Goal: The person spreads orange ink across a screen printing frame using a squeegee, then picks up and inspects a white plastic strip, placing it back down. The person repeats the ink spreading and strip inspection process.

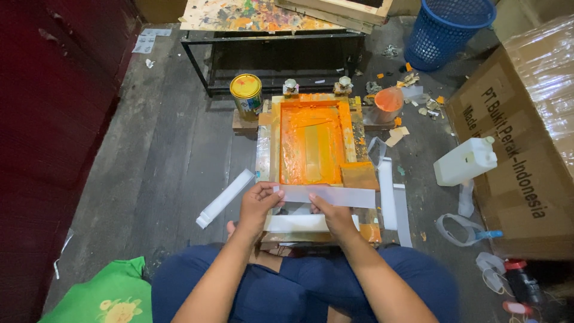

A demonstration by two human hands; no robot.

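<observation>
A dark, worn plank floor (173,149) fills the frame. Directly on it lie an orange-inked printing frame (314,143) at centre, a yellow-lidded can (246,94) just left of its top, a white jug (465,161) at right, a blue basket (445,30) upper right, and green cloth (107,296) lower left.

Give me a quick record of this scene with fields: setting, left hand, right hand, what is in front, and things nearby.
setting: person seated on a dark floor, head view looking down
left hand: grips left end of the white strip
right hand: holds the strip from below, near its middle
in front: orange-inked printing frame
nearby left: yellow-lidded tin, stack of white strips
nearby right: white jug, blue basket, cardboard box
</observation>
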